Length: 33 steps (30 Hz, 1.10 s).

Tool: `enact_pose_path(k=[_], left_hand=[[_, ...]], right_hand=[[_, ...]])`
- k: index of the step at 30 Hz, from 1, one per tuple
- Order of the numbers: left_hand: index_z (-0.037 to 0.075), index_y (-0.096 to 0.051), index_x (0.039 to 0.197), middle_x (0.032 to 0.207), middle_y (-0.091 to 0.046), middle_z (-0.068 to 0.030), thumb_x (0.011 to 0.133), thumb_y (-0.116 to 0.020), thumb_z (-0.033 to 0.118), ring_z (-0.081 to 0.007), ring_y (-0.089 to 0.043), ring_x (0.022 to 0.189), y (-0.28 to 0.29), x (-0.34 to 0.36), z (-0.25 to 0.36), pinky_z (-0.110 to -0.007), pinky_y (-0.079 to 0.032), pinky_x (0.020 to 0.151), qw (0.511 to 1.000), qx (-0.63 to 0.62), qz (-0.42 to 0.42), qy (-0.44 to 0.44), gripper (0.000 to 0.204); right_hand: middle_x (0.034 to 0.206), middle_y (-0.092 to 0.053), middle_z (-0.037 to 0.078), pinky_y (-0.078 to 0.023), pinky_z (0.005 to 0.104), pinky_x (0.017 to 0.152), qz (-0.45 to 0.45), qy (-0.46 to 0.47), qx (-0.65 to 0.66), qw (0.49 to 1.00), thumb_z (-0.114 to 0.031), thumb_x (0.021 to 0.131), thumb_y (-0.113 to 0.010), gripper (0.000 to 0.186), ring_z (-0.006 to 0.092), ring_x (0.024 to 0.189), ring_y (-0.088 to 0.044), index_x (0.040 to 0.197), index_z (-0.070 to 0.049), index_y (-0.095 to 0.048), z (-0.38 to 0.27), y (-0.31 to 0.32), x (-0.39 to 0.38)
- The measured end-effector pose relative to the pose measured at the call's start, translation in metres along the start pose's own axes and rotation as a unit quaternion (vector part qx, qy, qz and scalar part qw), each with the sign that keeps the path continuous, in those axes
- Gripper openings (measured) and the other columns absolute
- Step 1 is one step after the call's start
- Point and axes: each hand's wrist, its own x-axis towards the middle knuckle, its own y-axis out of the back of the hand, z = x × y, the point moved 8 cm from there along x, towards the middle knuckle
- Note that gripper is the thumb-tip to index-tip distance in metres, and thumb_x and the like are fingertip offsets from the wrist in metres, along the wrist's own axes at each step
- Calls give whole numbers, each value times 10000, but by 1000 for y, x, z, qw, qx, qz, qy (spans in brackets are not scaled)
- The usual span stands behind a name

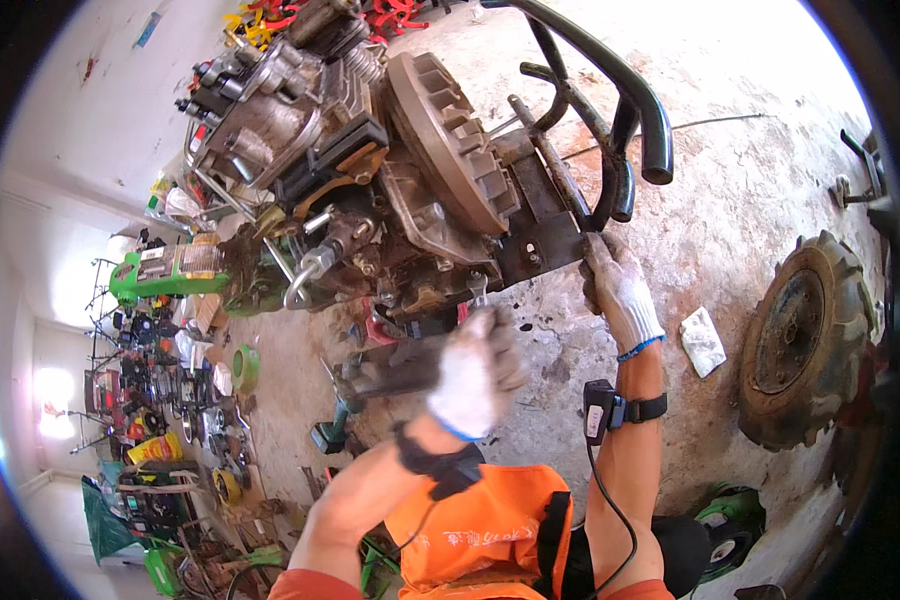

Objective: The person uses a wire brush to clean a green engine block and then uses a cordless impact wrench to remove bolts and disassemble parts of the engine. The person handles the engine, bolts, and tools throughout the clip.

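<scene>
A greasy engine (350,190) with a ribbed flywheel (450,140) stands on a machine frame before me. My left hand (475,375), in a white knit glove, is closed and somewhat blurred. From its top a small silver wrench (479,290) reaches up to the frame's lower edge, below the flywheel. My right hand (620,290), gloved too, wraps around the outer end of the dark mounting plate (540,247), just under the bent black tube guard (625,120). Its fingertips are partly hidden behind the metal.
A lugged tyre (800,340) lies at the right, and a white cloth (703,342) rests on the concrete near my right wrist. A cordless drill (332,428) is on the floor at left. Green machine parts (170,275) and clutter line the left wall.
</scene>
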Motion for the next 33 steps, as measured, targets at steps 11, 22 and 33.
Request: enact_pose_path(k=[11, 22, 33], left_hand=[[192, -537, 970, 678, -331, 60, 1126, -570, 501, -138, -321, 538, -35, -26, -46, -361, -297, 530, 995, -101, 5, 20, 348], [89, -606, 1137, 684, -357, 57, 1175, -498, 322, -68, -289, 503, 38, -9, 37, -269, -207, 466, 981, 165, -56, 79, 259], [105, -628, 1141, 755, -464, 76, 1136, -568, 382, -114, -431, 575, 27, 8, -5, -303, -319, 480, 993, 116, -11, -36, 283]], right_hand=[[746, -567, -7, -367, 284, 453, -33, 27, 6, 999, -375, 1134, -594, 309, 93, 535, -500, 1122, -71, -645, -2, -1, 6], [751, -510, -24, -321, 285, 461, -27, -1, 42, 999, -381, 1136, -598, 314, 85, 517, -427, 1161, -70, -629, -1, -1, -1], [739, -516, -27, -307, 286, 435, -11, 5, 25, 1000, -391, 1130, -613, 318, 77, 492, -422, 1188, -78, -629, 8, 2, 4]])
